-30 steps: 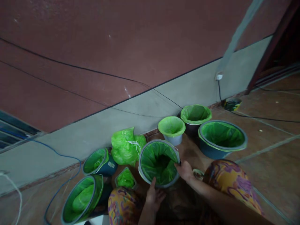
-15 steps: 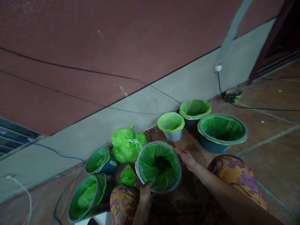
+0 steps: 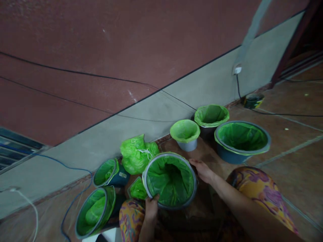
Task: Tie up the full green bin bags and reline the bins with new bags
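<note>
In the middle is a round trash bin (image 3: 148, 164) with a grey rim and a green plastic liner (image 3: 171, 191), its mouth tilted up toward me. My left hand (image 3: 151, 208) is closed on the rim at the lower left, thumb over the edge. At the right side of the rim, my right hand (image 3: 202, 170) holds the bin with its fingertips against the edge; part of its grip is hidden. Green film sticks out a little around the rim's outer side. Behind the bin sits a tied bright green bag (image 3: 135, 156), and beside it a small container with green plastic (image 3: 138, 189).
Lined bins stand to the right: a small white one (image 3: 186, 145), a dark one (image 3: 210, 116) and a wide blue one (image 3: 232, 154). Two more lie tipped at left, a smaller (image 3: 121, 176) and a larger (image 3: 78, 223). A blue cable (image 3: 75, 198) crosses the floor.
The held bin has turned slightly and its left side has shifted left, with my left hand moving along. My right hand stays at the right of the rim. The view has moved slightly.
</note>
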Demonstrator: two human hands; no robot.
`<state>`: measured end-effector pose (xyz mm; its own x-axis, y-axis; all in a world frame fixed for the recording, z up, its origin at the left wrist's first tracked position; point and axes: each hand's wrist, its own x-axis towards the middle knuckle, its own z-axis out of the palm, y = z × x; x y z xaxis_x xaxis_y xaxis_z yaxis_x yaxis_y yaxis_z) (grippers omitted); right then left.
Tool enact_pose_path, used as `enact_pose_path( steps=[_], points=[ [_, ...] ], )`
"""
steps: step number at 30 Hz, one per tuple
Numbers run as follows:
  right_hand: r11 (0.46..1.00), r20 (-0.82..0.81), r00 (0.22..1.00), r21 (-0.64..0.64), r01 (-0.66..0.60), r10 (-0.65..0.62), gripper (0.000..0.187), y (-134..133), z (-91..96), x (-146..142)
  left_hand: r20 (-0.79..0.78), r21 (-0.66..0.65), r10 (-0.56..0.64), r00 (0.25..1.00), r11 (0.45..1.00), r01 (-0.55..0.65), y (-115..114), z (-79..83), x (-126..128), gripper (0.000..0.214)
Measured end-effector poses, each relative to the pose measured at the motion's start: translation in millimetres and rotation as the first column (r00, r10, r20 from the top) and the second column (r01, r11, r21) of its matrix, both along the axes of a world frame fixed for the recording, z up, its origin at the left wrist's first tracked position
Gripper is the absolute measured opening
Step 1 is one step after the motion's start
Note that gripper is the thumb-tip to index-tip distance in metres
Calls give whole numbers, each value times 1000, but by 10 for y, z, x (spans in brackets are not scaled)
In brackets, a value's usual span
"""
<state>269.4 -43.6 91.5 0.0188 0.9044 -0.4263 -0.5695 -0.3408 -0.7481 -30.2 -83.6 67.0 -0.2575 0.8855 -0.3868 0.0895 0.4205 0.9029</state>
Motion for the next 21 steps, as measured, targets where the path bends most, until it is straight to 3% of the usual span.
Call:
enact_pose_path(
  steps=[6, 13, 17, 21],
  points=[
    [996, 69, 997, 85, 28, -34, 42, 15, 42, 24, -137, -11, -80, 987, 997, 80, 12, 178, 12, 27],
    [992, 94, 988, 22, 124, -125, 32, 24, -94, 28, -264, 28, -142, 954, 988, 154, -6, 227, 69, 17],
    [999, 180, 983, 18, 42, -45, 41, -2, -12, -6, -372, 10, -227, 900, 969, 249, 14, 299, 103, 11],
    [992, 264, 965, 123, -34, 0, 48, -25, 64, -37, -478, -19, -247, 843, 962, 271, 48, 409, 199, 11]
  ],
)
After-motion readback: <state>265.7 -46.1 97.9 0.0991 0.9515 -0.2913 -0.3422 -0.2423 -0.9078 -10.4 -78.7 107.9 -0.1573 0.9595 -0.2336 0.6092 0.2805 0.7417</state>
